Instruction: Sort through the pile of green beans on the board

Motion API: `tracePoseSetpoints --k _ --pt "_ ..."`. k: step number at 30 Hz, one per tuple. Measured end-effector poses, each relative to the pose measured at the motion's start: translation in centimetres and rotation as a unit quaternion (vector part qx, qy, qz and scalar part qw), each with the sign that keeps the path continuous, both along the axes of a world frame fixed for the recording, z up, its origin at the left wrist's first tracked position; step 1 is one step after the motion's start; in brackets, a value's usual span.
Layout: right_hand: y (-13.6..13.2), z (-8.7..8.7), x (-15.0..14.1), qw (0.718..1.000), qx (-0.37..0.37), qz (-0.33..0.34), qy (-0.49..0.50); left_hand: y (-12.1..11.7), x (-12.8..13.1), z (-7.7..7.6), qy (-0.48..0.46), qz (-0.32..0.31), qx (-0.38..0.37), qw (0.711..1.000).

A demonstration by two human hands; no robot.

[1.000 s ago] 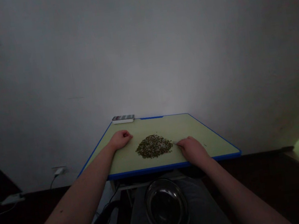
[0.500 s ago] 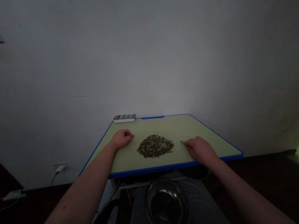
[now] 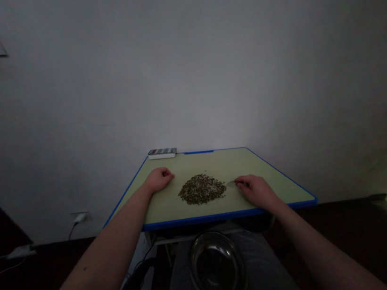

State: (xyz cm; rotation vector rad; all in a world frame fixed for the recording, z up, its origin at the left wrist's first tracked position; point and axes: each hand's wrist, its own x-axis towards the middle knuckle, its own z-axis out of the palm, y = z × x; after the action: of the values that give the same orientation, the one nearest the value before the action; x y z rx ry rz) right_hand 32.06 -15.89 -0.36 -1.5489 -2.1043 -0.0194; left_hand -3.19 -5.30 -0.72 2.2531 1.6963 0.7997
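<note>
A low heap of small dark greenish-brown grains or beans, with paler bits among them, is spread on a pale yellow tabletop with blue edges. To its left, my left hand rests on the table, fingers curled and thumb pressed to the index finger; whatever is between them, if anything, cannot be made out. On the right side of the heap, my right hand is closed around the handle of a small spoon. The spoon's bowl points left and lies close to the heap's right edge.
A shiny metal bowl sits on my lap below the table's front edge. At the far left corner is a white box-like device with a dark striped top. A grey wall rises behind the table; a plugged-in cable is at left.
My right hand has turned and moved slightly left, bringing the spoon nearer the heap and showing more of its bowl. My left hand keeps its place; the view has shifted a little.
</note>
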Motion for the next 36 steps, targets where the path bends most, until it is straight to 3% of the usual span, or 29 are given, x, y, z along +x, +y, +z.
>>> tracePoseSetpoints --k 6,15,23,29,36 --pt "-0.8 -0.4 0.0 0.999 0.020 -0.029 -0.002 0.1 0.0 -0.1 0.002 0.001 0.008 1.000" --pt "-1.2 -0.1 -1.3 0.998 0.031 -0.012 -0.051 0.2 -0.1 -0.2 0.008 -0.005 0.011 1.000" --pt "-0.7 -0.3 -0.7 0.991 0.039 -0.084 -0.095 0.3 -0.2 -0.4 -0.001 -0.002 0.011 1.000" --pt "-0.9 -0.3 -1.1 0.992 0.042 -0.050 -0.104 0.3 -0.2 -0.4 0.005 -0.003 0.015 1.000" --pt "1.0 -0.4 -1.7 0.988 0.029 -0.075 -0.132 0.4 -0.2 -0.4 0.008 0.004 0.012 1.000"
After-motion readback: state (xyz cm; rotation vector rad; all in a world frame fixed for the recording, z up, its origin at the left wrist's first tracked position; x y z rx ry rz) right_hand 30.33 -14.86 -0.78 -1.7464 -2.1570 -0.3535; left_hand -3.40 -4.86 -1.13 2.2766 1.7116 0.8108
